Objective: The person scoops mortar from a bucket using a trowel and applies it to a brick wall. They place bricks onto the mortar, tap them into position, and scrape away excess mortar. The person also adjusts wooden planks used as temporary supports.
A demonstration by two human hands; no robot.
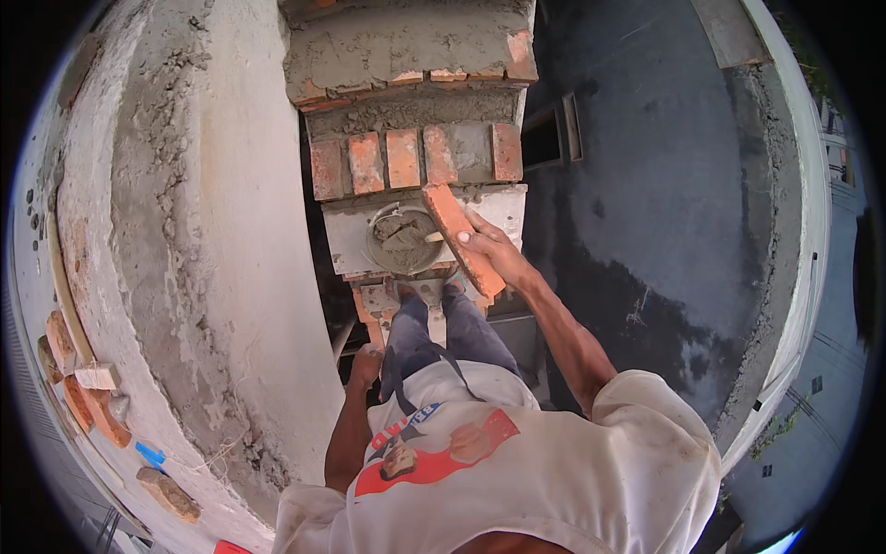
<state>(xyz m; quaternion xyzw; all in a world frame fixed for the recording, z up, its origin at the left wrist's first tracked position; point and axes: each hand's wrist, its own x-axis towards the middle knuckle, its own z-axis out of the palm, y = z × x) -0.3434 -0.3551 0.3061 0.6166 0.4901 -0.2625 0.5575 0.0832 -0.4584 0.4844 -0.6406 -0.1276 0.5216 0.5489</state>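
My right hand (492,247) grips a long orange-red brick (454,235), tilted over the step in front of me. Beside that brick, a round bucket (372,247) holds grey mortar (403,242). A trowel (406,238) lies in the mortar, its pale handle pointing toward the brick. Just beyond the bucket, several bricks (403,159) stand in a row across a step, with a mortar-covered gap (472,152) left of the rightmost one. My left hand (367,363) hangs low beside my left leg, fingers curled; whatever it may hold is hidden.
Higher steps covered in wet mortar (406,46) rise ahead. A pale wall (249,185) with a rough mortar top runs along my left, with loose bricks (97,406) on its outer side. On my right is a dark grey wall (646,185) with a small opening (543,138).
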